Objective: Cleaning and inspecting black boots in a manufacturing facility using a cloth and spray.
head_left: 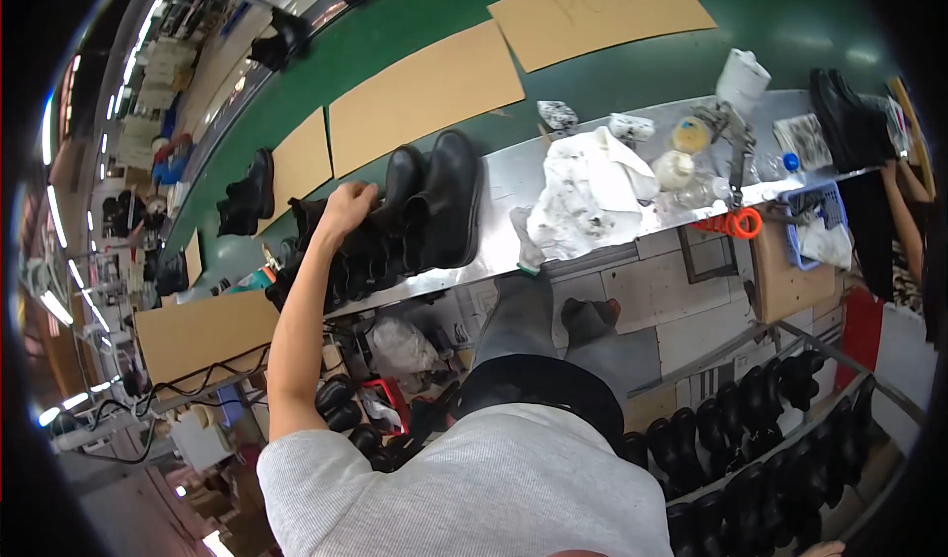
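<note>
Black boots [454, 197] crowd the near side of the counter [790, 34] at eleven o'clock, and your left hand [348, 209] is right in among them at ten! Fingers bend down over the row, tips lost against the dark uppers; whether they grip one or merely touch, I can't tell. Your right hand [825, 549], if that sliver of skin is yours, barely peeks in between four and five; no reading its fingers.

Now the danger: those boots stand packed side by side, so a wrist catching one could topple its neighbour, and this near the edge it could go right over. Out at two o'clock, mind the bottles [673, 170]! A stray elbow could knock them, and any spill might reach the stained white cloth [592, 197] just beside. Nearer the centre, a grey rag [526, 241] droops over the edge, easily dragged off by a passing hip.

What a surface: green top, bare metal strip along your side, tan cardboard sheets [425, 93] laid from ten round to one. At three, a blue basket [836, 211] sits near a co-worker's arm [906, 216]; at four, a metal rack [825, 350] carries rows of dark boots; strip lights [56, 308] blaze at nine!
</note>
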